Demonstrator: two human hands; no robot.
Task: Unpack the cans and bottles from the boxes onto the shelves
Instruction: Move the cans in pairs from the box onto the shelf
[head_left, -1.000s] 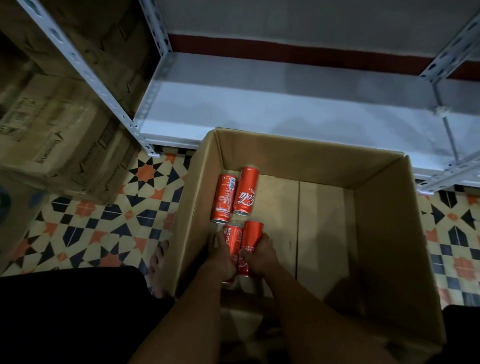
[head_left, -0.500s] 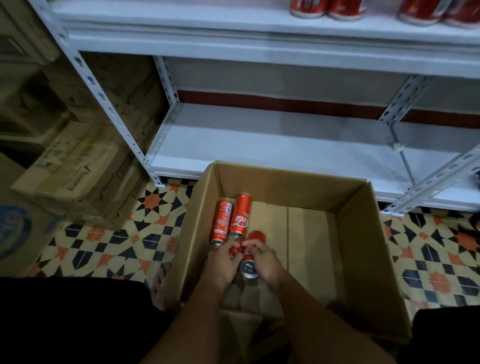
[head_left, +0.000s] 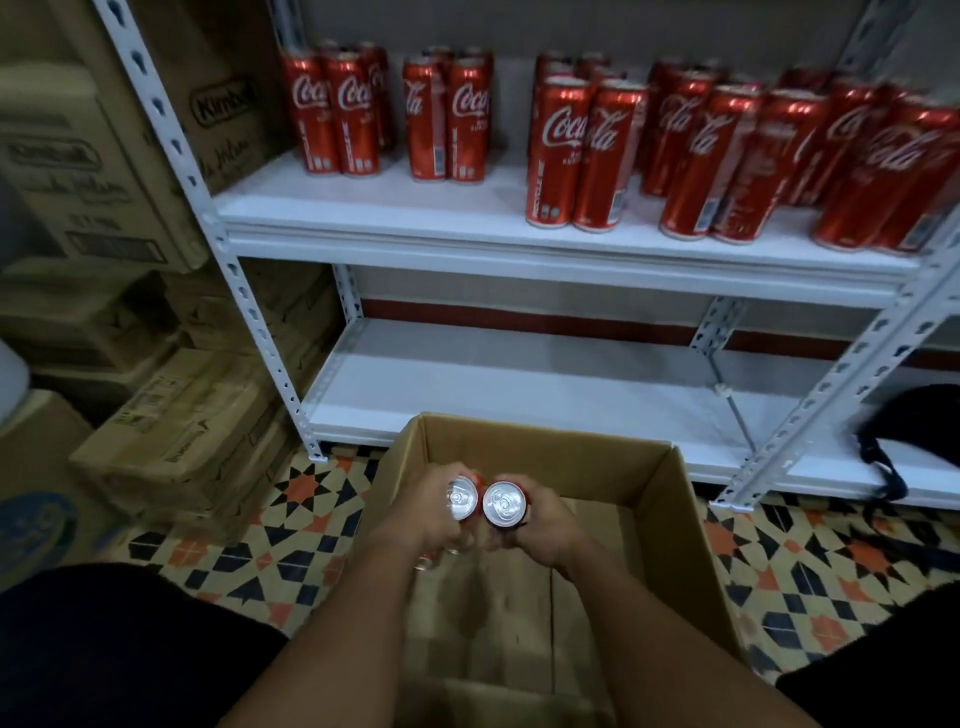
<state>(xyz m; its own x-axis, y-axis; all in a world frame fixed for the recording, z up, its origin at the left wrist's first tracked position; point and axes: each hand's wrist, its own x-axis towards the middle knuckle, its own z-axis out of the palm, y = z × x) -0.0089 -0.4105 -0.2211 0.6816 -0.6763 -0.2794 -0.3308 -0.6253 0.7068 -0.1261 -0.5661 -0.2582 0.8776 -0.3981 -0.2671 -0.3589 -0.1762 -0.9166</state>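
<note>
We hold two red cans above the open cardboard box (head_left: 670, 499), their silver tops facing us; our left hand (head_left: 415, 512) curls round the left can (head_left: 461, 499) and our right hand (head_left: 545, 522) curls round the right can (head_left: 505, 505), the two cans just beside each other, maybe touching, though blur leaves that unclear; the box stands on the patterned tile floor (head_left: 291, 540), its far wall near the front edge of the lower shelf (head_left: 519, 384), which lies bare and white; above it the upper shelf (head_left: 467, 208) carries rows of shelved cans (head_left: 571, 150) standing upright, tall and slim, packed thickest toward the right, with open white board at the front left and between the groups; a perforated metal upright (head_left: 228, 260) slants down the left side and another upright (head_left: 852, 374) crosses at the right; stacked brown cartons (head_left: 171, 431) crowd the floor left of the rack; a black bag (head_left: 914, 431) sits on the lower shelf at the far right; a further can seems to lie in the box under our left wrist.
</note>
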